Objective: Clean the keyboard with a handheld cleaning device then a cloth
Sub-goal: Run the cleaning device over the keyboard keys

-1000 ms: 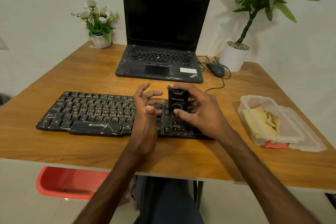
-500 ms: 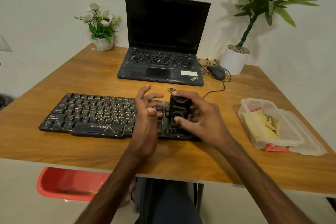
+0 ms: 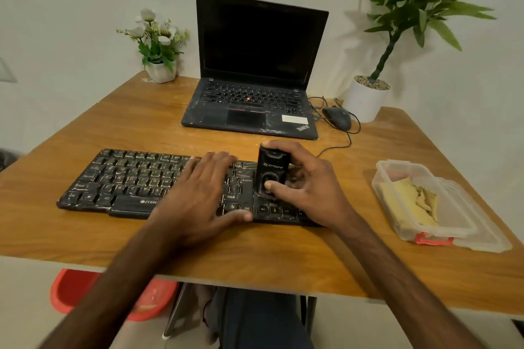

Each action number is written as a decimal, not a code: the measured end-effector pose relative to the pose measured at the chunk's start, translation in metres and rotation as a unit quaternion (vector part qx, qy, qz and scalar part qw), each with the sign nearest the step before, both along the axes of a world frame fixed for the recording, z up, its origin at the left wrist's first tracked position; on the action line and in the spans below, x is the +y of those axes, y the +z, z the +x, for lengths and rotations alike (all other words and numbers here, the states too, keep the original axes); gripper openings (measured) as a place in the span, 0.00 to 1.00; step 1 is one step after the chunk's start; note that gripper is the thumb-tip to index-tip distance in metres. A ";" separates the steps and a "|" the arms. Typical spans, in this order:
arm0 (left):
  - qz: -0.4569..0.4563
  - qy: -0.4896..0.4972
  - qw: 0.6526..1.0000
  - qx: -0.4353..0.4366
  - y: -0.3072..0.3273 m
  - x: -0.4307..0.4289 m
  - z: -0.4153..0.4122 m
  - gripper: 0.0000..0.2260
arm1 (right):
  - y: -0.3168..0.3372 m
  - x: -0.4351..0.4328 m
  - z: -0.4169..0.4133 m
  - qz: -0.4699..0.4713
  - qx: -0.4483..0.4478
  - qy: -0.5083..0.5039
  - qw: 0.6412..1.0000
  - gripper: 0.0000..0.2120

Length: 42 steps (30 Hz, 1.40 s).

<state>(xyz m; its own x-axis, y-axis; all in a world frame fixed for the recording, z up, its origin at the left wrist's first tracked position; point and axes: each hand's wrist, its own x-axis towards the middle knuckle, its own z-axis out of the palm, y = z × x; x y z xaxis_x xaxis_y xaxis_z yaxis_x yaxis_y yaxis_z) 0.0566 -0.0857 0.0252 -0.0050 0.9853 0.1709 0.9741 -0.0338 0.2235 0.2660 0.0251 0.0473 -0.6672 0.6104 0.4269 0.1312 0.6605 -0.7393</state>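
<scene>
A black, dusty keyboard point(image 3: 127, 178) lies across the wooden table point(image 3: 85, 127) in front of me. My right hand point(image 3: 306, 190) grips a small black handheld cleaning device point(image 3: 271, 170), which stands upright on the keyboard's right part; my thumb presses its front. My left hand point(image 3: 204, 193) lies flat on the middle keys with straight fingers, thumb at the keyboard's front edge. A yellow cloth point(image 3: 411, 201) lies folded in a clear plastic container point(image 3: 453, 224) at the right.
An open black laptop point(image 3: 255, 88) stands behind the keyboard, with a wired mouse point(image 3: 337, 117) to its right. A white flower pot point(image 3: 160, 71) is at the back left, a potted plant point(image 3: 368, 99) at the back right. A red stool point(image 3: 76, 289) sits below the table edge.
My left hand, raised with curled fingers beside the device before, has come down flat onto the keys. The right hand keeps its grip on the device.
</scene>
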 end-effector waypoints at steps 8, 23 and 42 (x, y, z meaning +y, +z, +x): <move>-0.138 -0.026 0.988 0.059 0.010 0.043 0.003 0.62 | 0.010 0.057 -0.014 0.044 -0.040 -0.103 0.993 0.32; -0.115 -0.003 0.992 0.060 0.015 0.023 0.026 0.66 | -0.001 0.030 -0.006 0.050 -0.030 -0.049 0.997 0.31; -0.175 -0.017 0.983 -0.052 0.034 0.022 0.011 0.68 | 0.008 0.058 0.016 -0.002 -0.032 -0.040 0.999 0.31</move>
<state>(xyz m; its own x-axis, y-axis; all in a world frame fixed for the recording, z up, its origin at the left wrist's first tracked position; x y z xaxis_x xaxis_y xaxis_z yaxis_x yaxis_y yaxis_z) 0.0672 -0.0634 0.0589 0.0292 0.9835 -0.1788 0.9449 0.0312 0.3259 0.2815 0.0826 0.0549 -0.6415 0.6654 0.3818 0.2312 0.6422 -0.7308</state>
